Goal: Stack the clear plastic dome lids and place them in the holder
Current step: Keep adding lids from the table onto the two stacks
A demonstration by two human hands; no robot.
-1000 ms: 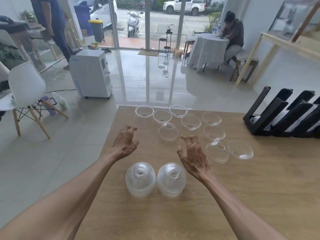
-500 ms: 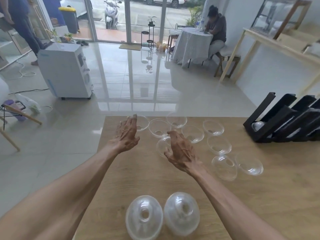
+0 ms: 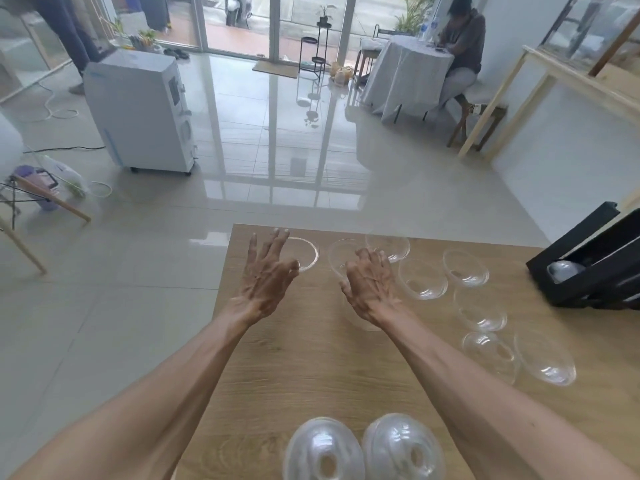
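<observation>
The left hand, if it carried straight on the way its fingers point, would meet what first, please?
Most likely the clear lid lying rim-up at the table's far left corner: the left hand already overlaps its rim in this view, though its height above it is unclear.

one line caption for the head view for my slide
Both open hands, left and right, reach toward loose clear lids on a wooden table, black holder at right.
</observation>
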